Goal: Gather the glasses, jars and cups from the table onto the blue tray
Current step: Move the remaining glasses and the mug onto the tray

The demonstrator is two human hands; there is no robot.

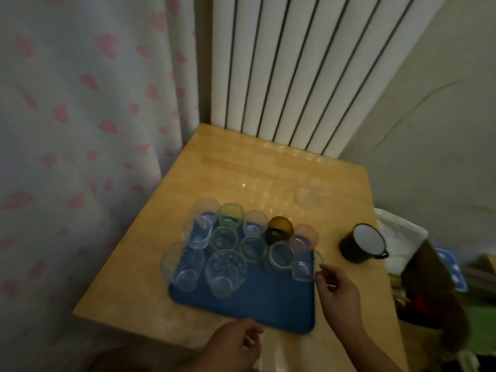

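Observation:
The blue tray (257, 302) lies on the wooden table (128, 277) with several clear and coloured glasses on it, among them a green glass (230, 214) and a dark amber one (279, 229). At the tray's right edge stands a clear glass mug (304, 267); my right hand (336, 291) pinches its handle. My left hand (233, 345) hovers at the table's near edge, fingers curled, holding nothing that I can see. A dark enamel mug (361, 244) with a white inside stands on the table right of the tray. A clear glass (308, 194) stands further back.
A white radiator (295, 76) stands behind the table. A curtain with pink shapes (80, 130) hangs at the left. Boxes and clutter (429, 277) sit beside the table's right edge.

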